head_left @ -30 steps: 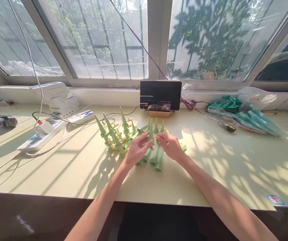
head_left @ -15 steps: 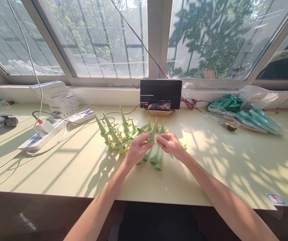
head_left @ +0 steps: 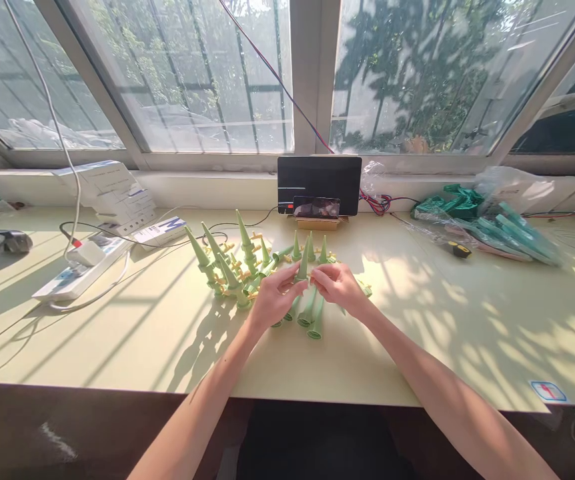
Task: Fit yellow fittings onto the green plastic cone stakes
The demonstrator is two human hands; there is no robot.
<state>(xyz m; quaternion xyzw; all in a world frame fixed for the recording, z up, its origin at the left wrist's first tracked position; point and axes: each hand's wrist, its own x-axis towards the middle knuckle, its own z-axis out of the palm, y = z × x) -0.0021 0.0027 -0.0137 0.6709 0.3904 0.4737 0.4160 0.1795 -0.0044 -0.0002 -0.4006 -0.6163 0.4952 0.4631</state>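
My left hand (head_left: 278, 297) is closed around the lower part of a green plastic watering spike (head_left: 304, 260), which stands point up. Close against its right side, my right hand (head_left: 340, 287) pinches something small that its fingers hide. Behind and between the hands, more green spikes (head_left: 323, 250) point upward. In front lie several hollow green spikes (head_left: 314, 328), their open ends toward me. To the left stands a cluster of green spikes (head_left: 228, 273) fitted with small yellow valves.
A black tablet (head_left: 319, 177) with a phone (head_left: 316, 207) before it leans at the window. Left are a power strip (head_left: 80, 270), white boxes (head_left: 112, 193) and cables. Right lie plastic bags of green pieces (head_left: 517, 233) and a yellow-black tool (head_left: 458, 249).
The view has shifted very slightly. Both hands keep nearly the same pose at the spike, with the right fingertips still against its side.
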